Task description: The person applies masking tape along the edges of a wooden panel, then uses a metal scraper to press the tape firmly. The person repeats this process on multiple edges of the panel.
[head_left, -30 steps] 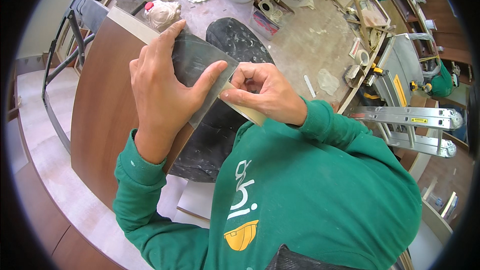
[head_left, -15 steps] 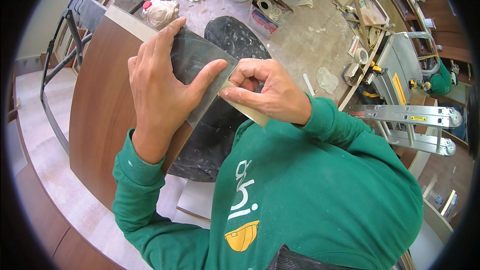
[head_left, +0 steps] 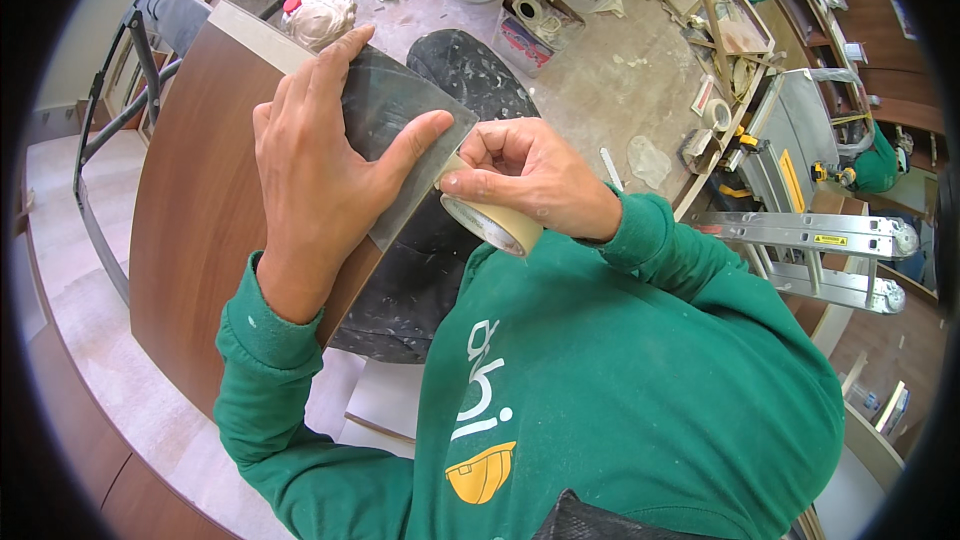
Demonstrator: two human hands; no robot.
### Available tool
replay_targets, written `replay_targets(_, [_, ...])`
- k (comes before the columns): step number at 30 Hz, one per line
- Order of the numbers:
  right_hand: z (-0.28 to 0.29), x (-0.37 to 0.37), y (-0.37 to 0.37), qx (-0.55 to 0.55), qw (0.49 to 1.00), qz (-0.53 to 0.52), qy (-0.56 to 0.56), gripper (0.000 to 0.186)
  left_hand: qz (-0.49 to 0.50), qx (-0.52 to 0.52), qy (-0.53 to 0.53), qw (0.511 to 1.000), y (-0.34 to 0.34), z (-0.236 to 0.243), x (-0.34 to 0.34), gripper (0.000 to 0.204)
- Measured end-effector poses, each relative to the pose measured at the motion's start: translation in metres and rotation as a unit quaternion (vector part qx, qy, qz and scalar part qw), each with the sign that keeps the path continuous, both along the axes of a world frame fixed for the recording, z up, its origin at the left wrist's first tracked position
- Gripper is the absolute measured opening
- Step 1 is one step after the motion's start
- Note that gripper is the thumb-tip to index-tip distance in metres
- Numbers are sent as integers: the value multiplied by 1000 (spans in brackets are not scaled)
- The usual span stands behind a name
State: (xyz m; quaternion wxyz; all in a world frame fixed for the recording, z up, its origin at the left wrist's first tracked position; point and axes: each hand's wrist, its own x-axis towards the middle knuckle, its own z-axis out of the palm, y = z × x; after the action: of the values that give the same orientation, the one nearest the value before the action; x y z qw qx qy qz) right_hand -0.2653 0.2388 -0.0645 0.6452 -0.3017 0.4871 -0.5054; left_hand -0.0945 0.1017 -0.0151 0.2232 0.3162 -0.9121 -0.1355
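Tape [head_left: 492,224] is in the right hand [head_left: 552,180], fingers drawn narrow and pinching it at a grey sheet's [head_left: 392,98] edge. The left hand [head_left: 322,165], thumb spread wide from its fingers, lies across that sheet, over a brown panel [head_left: 205,210].

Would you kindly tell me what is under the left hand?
A dark sheet and a brown board show beneath the left hand; what it covers is hidden.
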Motion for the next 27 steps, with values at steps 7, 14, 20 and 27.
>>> replay_targets(7, [3,-4,-1,-31,995,6,90,23,0,-7,2,1000,0,-2,0,73])
replay_targets(14, [7,-4,-2,-66,989,-5,133,22,-2,-13,0,1000,-1,-3,1,74])
replay_targets(20, [5,1,0,-63,986,-27,151,21,-3,-9,0,1000,-1,-2,1,75])
replay_targets(27, [5,5,0,-79,981,-47,171,22,-7,-18,-1,1000,-2,-3,2,75])
